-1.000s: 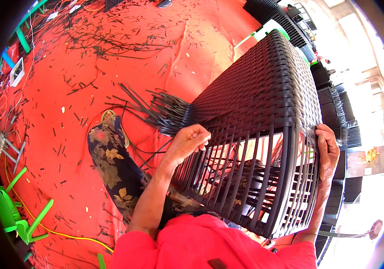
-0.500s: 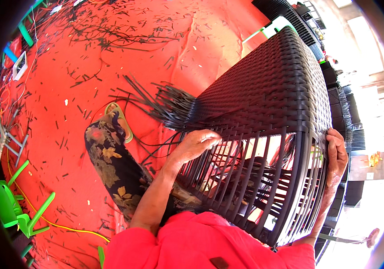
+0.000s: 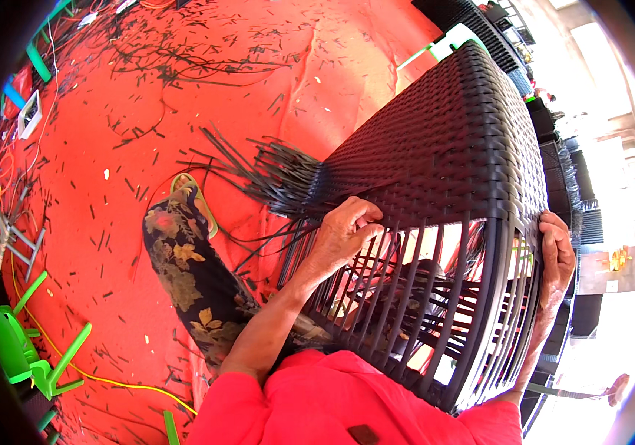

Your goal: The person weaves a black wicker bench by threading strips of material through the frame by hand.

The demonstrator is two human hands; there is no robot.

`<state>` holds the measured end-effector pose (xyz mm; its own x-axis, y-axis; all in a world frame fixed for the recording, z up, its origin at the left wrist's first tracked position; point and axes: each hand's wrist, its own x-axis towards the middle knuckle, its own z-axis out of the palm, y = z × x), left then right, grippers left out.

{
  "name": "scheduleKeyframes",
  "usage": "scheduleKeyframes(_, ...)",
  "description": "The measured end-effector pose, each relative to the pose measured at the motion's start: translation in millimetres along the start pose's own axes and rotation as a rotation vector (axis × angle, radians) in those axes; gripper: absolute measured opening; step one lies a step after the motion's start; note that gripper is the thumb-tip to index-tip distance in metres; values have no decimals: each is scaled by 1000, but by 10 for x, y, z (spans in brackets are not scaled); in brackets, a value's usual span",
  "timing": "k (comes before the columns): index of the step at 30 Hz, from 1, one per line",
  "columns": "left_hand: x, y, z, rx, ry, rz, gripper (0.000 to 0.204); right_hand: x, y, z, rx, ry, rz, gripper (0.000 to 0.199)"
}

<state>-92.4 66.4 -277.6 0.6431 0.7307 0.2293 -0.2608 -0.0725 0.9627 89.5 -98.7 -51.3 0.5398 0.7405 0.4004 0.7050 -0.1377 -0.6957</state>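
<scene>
You have a large black wicker piece [image 3: 421,141] tilted in front of you, its upper part closely woven and its near part showing bare, spaced strips [image 3: 388,297]. Your left grip [image 3: 341,230] is at the border between the two, fingers curled; whether they pinch a strip is unclear. Your right grip [image 3: 557,252] touches the piece's right side. Beyond your left grip, a bundle of loose black strips [image 3: 280,174] fans across the red floor [image 3: 124,245], where dark scraps lie scattered. Left of your patterned trouser leg [image 3: 187,256], a yellow cable [image 3: 110,377] runs past a green chair [image 3: 6,345].
</scene>
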Motion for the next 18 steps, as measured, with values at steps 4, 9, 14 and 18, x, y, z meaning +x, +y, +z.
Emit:
scheduleKeyframes(4, 55, 92, -55, -106, -36, -13, 18, -15, -112, -26, -53, 5, -23, 12)
scheduleKeyframes(9, -7, 251, 29, -123, -94, -13, 20, 72, -153, -13, -63, -61, -79, 14)
scheduleKeyframes(14, 4, 392, 6, -192, -23, 22, 22, -59, 94, -152, 678, 96, 9, 19)
scheduleKeyframes(18, 14, 614, 152, 8, -86, 26, 18, -320, 557, -215, 1070, 331, 158, 20)
